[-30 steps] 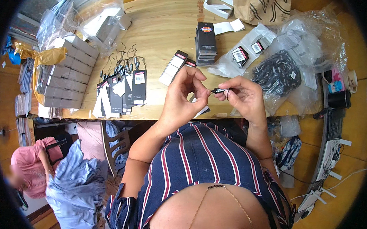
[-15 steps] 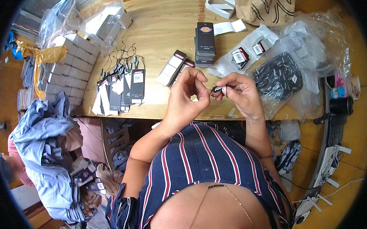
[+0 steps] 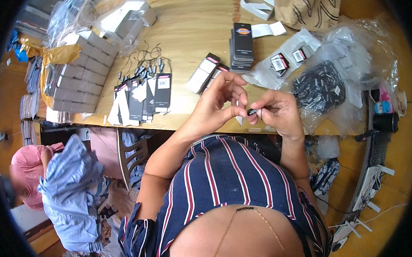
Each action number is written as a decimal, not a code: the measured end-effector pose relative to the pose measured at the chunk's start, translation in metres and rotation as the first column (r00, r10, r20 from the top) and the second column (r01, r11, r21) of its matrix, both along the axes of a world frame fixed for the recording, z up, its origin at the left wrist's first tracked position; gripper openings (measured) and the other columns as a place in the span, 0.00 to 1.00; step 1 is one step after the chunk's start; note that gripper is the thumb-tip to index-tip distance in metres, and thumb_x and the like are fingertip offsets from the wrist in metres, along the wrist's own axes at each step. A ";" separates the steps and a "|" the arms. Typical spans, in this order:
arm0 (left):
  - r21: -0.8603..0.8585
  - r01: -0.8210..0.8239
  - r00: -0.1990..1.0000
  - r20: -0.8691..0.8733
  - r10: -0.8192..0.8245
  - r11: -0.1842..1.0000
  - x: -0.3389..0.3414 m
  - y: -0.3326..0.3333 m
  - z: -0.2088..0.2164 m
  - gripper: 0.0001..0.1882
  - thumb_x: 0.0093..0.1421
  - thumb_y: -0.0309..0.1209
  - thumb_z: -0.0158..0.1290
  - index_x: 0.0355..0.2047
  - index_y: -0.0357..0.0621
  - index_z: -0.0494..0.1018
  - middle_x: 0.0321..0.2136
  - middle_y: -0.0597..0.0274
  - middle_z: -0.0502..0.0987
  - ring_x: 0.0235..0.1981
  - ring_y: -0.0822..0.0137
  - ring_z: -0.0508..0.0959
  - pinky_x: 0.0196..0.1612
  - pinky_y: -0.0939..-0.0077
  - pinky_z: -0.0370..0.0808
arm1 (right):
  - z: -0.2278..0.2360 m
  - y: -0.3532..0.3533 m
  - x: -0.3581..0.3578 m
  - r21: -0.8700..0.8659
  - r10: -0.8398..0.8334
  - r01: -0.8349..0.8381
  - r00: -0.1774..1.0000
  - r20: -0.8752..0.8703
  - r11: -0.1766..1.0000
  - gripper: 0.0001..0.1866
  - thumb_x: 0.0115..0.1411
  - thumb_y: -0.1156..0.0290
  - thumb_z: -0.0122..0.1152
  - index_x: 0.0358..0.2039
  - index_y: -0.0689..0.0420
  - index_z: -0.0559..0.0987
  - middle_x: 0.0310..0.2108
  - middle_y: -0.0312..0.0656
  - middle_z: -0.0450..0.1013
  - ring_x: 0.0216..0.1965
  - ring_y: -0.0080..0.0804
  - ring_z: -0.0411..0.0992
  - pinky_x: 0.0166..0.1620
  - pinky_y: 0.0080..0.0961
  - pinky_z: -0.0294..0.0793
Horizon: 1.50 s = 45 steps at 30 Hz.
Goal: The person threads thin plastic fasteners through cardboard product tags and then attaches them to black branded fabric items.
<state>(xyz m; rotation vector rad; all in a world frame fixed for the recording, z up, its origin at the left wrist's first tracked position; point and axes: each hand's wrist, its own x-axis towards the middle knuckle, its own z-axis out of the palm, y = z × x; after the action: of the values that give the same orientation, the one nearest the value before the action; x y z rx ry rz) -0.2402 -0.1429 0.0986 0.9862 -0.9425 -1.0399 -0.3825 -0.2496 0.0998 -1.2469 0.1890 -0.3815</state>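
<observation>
My right hand (image 3: 281,113) pinches a small black plastic tag fastener (image 3: 251,112) between thumb and fingertips, just above the table's near edge. Close against it is the thumb tip of my left hand (image 3: 216,107), whose fingers are curled inward. What the left fingers grip, if anything, is too small or hidden to make out. A small white corner (image 3: 239,120) pokes out below the left thumb. Left of my hands lie fanned black and white hang tags (image 3: 142,101) with black cords. Beyond them stand a stack of black tags (image 3: 242,46) and stacked white-labelled tags (image 3: 203,73).
A clear bag of black fasteners (image 3: 319,89) lies at right, beside labelled tag bundles (image 3: 279,63) on white plastic. White boxes (image 3: 77,79) are piled at left. A brown paper bag (image 3: 308,7) stands at the back. Another person in pink (image 3: 31,170) is beside blue garments (image 3: 73,198).
The table and its contents have shifted slightly rightward in view. My hands are still together around the fastener, the thumb now nearer it. The blue garments at left have changed shape, revealing more pink sleeve.
</observation>
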 end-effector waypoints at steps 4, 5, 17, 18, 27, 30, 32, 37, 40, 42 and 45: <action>0.003 0.028 0.999 0.036 -0.028 1.000 0.009 0.010 -0.003 0.23 0.44 0.25 0.57 0.38 0.41 0.57 0.24 0.66 0.67 0.28 0.76 0.68 0.33 0.83 0.65 | -0.004 0.010 0.006 -0.022 0.005 -0.006 0.999 -0.048 1.000 0.07 0.49 0.85 0.46 0.30 0.64 0.71 0.26 0.42 0.70 0.28 0.24 0.71 0.32 0.18 0.72; 0.004 0.043 0.999 0.028 -0.043 0.999 0.012 0.014 -0.004 0.22 0.45 0.25 0.56 0.38 0.40 0.58 0.25 0.66 0.66 0.28 0.76 0.68 0.33 0.83 0.65 | -0.005 0.014 0.009 -0.005 0.027 -0.027 0.999 -0.020 1.000 0.08 0.49 0.85 0.45 0.30 0.64 0.71 0.27 0.43 0.71 0.27 0.24 0.71 0.32 0.18 0.72; 0.182 -0.341 0.923 0.253 0.292 0.922 0.047 0.079 -0.035 0.11 0.49 0.19 0.49 0.35 0.35 0.66 0.24 0.62 0.71 0.24 0.75 0.72 0.28 0.84 0.69 | -0.008 0.035 0.087 -0.375 0.102 -0.153 0.983 -0.152 0.915 0.09 0.49 0.80 0.48 0.32 0.62 0.73 0.22 0.37 0.71 0.24 0.18 0.68 0.29 0.14 0.68; 0.225 -0.408 0.891 0.310 0.331 0.885 0.059 0.086 -0.038 0.09 0.49 0.19 0.49 0.32 0.35 0.68 0.22 0.62 0.72 0.21 0.76 0.71 0.25 0.85 0.68 | -0.006 0.030 0.095 -0.445 0.144 -0.218 0.970 -0.195 0.869 0.09 0.49 0.79 0.48 0.31 0.61 0.74 0.20 0.36 0.71 0.22 0.18 0.67 0.27 0.14 0.67; 0.189 -0.732 0.643 0.509 0.573 0.654 0.177 0.083 -0.079 0.06 0.50 0.25 0.51 0.28 0.36 0.70 0.21 0.64 0.71 0.14 0.81 0.66 0.15 0.89 0.61 | -0.020 -0.002 0.104 -0.588 -0.391 0.284 0.919 -0.059 0.757 0.09 0.50 0.77 0.52 0.33 0.62 0.74 0.29 0.39 0.72 0.30 0.23 0.69 0.32 0.15 0.68; 0.150 -0.783 0.564 0.580 0.588 0.603 0.213 0.067 -0.106 0.07 0.50 0.26 0.51 0.28 0.35 0.70 0.21 0.65 0.71 0.15 0.80 0.67 0.17 0.89 0.63 | -0.022 -0.031 0.051 -0.587 -0.611 0.471 0.790 -0.052 0.659 0.09 0.49 0.79 0.52 0.33 0.60 0.74 0.32 0.37 0.71 0.28 0.21 0.69 0.30 0.15 0.68; 0.029 -0.806 0.412 0.744 0.526 0.591 0.242 0.065 -0.129 0.09 0.49 0.29 0.52 0.29 0.36 0.71 0.21 0.61 0.73 0.18 0.74 0.70 0.21 0.82 0.66 | -0.036 -0.050 0.009 -0.763 -0.832 0.494 0.546 -0.101 0.416 0.07 0.47 0.76 0.54 0.29 0.59 0.75 0.28 0.42 0.72 0.25 0.27 0.70 0.29 0.20 0.68; -0.302 -0.877 -0.156 0.914 0.375 0.373 0.216 0.031 -0.104 0.14 0.46 0.32 0.54 0.34 0.41 0.70 0.26 0.56 0.71 0.29 0.58 0.70 0.33 0.70 0.66 | -0.064 -0.047 -0.069 -0.859 -0.922 0.385 0.317 -0.220 0.337 0.05 0.46 0.76 0.54 0.26 0.58 0.76 0.25 0.42 0.71 0.24 0.34 0.70 0.30 0.25 0.68; -0.407 -0.757 -0.043 0.811 0.583 0.512 0.164 0.002 -0.069 0.12 0.46 0.28 0.54 0.33 0.41 0.68 0.26 0.59 0.67 0.30 0.65 0.68 0.31 0.74 0.65 | -0.083 -0.035 -0.085 -0.900 -0.915 0.324 0.370 -0.162 0.291 0.05 0.45 0.76 0.55 0.26 0.57 0.76 0.25 0.41 0.69 0.27 0.36 0.68 0.33 0.26 0.66; -0.262 -0.644 0.349 0.736 0.581 0.719 0.108 -0.018 -0.063 0.10 0.45 0.17 0.49 0.30 0.37 0.68 0.26 0.60 0.70 0.25 0.71 0.70 0.25 0.81 0.66 | -0.083 -0.026 -0.078 -0.929 -0.873 0.238 0.464 -0.147 0.283 0.07 0.42 0.75 0.57 0.26 0.56 0.77 0.25 0.40 0.65 0.33 0.36 0.64 0.37 0.28 0.63; -0.096 -0.082 0.653 0.747 0.127 0.992 0.020 -0.048 -0.079 0.12 0.41 0.16 0.49 0.29 0.39 0.70 0.25 0.57 0.70 0.25 0.62 0.72 0.27 0.74 0.69 | -0.087 -0.025 -0.064 -0.964 -0.874 0.155 0.470 -0.119 0.214 0.08 0.41 0.78 0.57 0.26 0.57 0.76 0.25 0.41 0.63 0.32 0.35 0.62 0.37 0.26 0.62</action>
<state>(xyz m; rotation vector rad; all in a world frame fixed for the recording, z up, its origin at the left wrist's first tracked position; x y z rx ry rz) -0.2207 -0.1911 0.0197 1.4533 -1.5623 -0.4632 -0.4462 -0.2749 0.0125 -2.3773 1.3388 -0.7273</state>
